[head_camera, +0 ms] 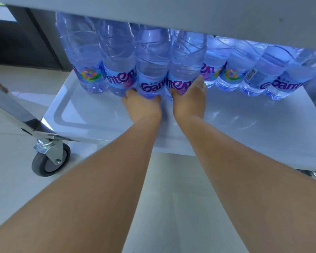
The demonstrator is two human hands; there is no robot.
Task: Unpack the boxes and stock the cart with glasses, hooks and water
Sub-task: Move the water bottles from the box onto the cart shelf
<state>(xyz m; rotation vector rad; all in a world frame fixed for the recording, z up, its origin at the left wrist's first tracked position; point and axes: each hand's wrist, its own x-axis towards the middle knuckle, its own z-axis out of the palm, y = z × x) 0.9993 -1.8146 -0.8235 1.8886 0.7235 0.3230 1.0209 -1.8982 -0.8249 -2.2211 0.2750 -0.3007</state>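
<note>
Two water bottles [150,70] upright on the cart's lower shelf [91,114], mid-row. Left hand [141,105] fingers curl round one base; right hand [189,99] fingers wrap the neighbouring bottle [186,66]. More bottles flank both hands. Caster wheel [50,162] at lower left.

Cool, bluish, even light is cast throughout; soft glare is seen on the cart shelf [91,114], edges are bowed by wide-angle distortion, and the forearms are slightly blurred
</note>
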